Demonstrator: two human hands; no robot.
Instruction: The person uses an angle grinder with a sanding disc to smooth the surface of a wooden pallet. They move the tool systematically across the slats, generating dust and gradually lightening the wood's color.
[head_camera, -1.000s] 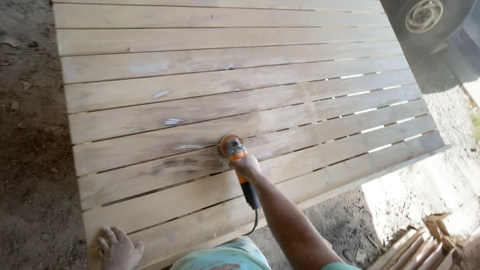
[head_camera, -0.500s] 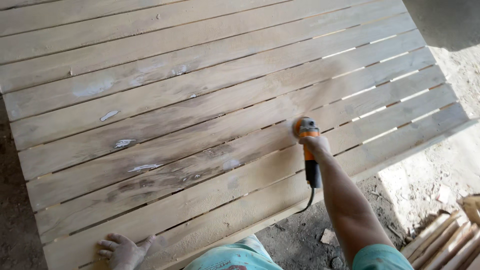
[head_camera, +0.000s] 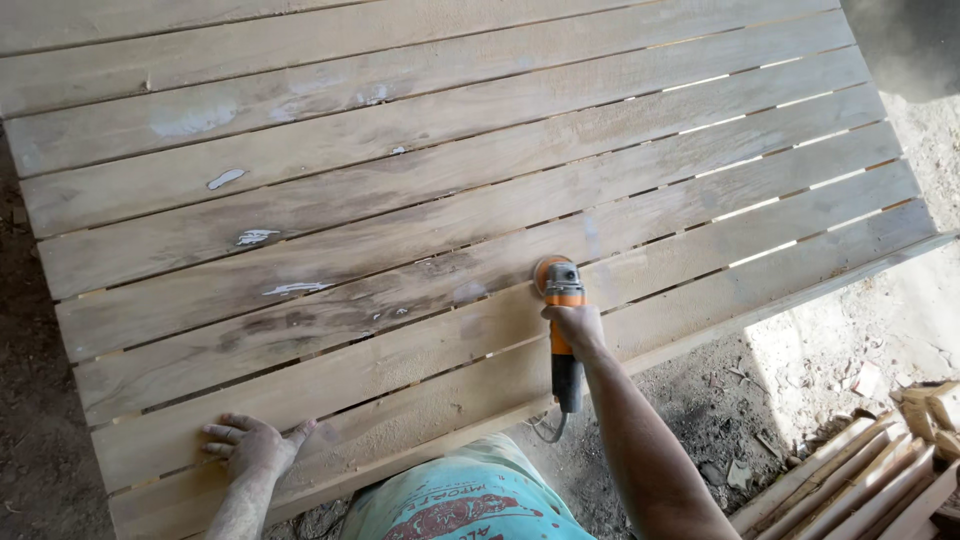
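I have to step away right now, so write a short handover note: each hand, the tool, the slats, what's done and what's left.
Right hand grips the orange angle grinder, disc down on a near slat of the slatted wood panel.
Left hand lies flat on the nearest slats, steadying the panel.
Done: cannot tell which slats are finished.
Left: white filler patches on the left-side slats look unsanded.

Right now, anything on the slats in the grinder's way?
Nothing visible. The right hand grips the orange grinder, its disc on a slat of the wooden panel. The boards around it are bare apart from white filler patches to the left. The left hand rests flat near the edge, well clear.
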